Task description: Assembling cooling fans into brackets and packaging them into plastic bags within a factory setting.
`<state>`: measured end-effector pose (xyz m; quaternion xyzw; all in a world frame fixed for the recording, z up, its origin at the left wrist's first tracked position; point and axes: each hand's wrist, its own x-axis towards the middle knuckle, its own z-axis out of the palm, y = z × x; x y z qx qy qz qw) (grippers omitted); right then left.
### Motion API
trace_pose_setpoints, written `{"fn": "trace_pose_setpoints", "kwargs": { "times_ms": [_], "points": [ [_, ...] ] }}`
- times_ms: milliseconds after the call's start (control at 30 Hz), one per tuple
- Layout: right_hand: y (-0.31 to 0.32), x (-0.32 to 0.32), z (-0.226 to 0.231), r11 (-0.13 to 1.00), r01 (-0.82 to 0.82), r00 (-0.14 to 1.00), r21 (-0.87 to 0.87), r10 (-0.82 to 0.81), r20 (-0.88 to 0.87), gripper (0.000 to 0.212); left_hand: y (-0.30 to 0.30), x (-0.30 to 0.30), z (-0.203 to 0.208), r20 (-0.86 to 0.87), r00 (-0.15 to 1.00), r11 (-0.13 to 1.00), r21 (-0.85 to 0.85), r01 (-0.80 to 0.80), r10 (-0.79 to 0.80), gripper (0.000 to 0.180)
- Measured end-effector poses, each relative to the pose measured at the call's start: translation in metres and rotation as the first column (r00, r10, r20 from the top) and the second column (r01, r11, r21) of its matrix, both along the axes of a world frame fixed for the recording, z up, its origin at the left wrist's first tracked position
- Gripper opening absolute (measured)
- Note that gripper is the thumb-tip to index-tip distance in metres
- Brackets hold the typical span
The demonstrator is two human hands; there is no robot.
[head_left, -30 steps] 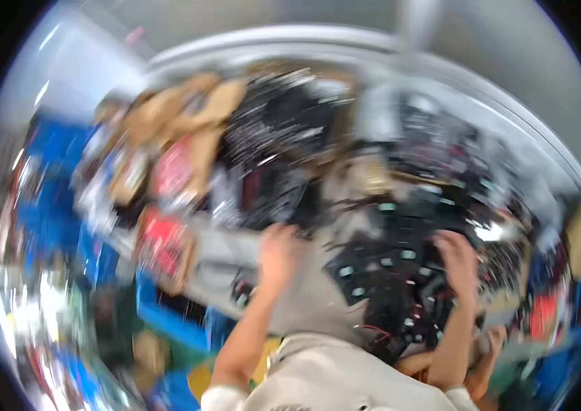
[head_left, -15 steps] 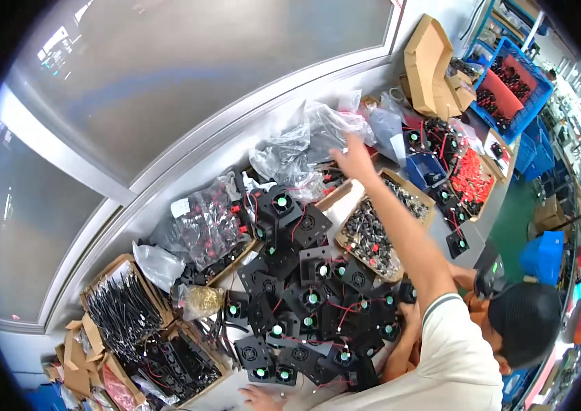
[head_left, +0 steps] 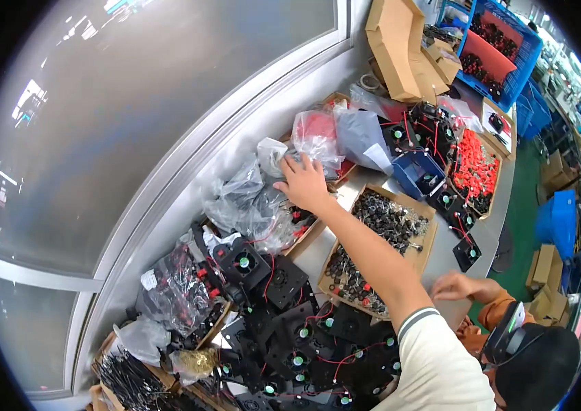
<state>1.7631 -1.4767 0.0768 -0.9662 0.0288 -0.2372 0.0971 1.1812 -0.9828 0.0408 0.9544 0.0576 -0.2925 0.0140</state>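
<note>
Bags (head_left: pixel 246 209) around hand (head_left: pixel 304 183), tabletop strip (head_left: pixel 443 250) free

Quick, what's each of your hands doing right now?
Left hand: out of view, can't tell.
Right hand: open, spread over the plastic bags; can't tell if it touches them.

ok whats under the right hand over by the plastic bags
Crumpled clear plastic bags show around the edges of the right hand. Whatever lies directly beneath the palm is covered by the hand itself, so that cannot be seen.
</note>
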Motion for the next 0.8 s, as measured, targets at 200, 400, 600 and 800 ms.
{"fn": "trace_pose_setpoints", "kwargs": {
  "times_ms": [200, 400, 600, 800],
  "points": [
    [-0.007, 0.000, 0.001, 0.999, -0.039, 0.999, -0.008, 0.039, -0.014, 0.060, 0.005, -0.008, -0.011, 0.085, 0.992, 0.992, 0.087, 0.091, -0.099, 0.126],
    [-0.006, -0.003, 0.008, 0.995, -0.071, 0.995, 0.066, 0.066, 0.072, 0.056, 0.018, -0.012, -0.019, 0.065, 0.992, 0.988, 0.114, 0.100, -0.108, 0.128],
    [-0.034, -0.009, 0.051, 0.974, -0.011, 0.961, 0.228, -0.052, 0.271, 0.021, 0.011, 0.002, -0.002, -0.199, 0.967, 0.987, 0.021, -0.157, 0.158, 0.106],
    [-0.102, -0.008, 0.025, 0.960, 0.270, 0.936, 0.076, -0.280, 0.212, 0.024, 0.031, -0.017, -0.027, -0.217, 0.917, 0.881, 0.273, 0.387, -0.335, 0.114]
  ]
}}
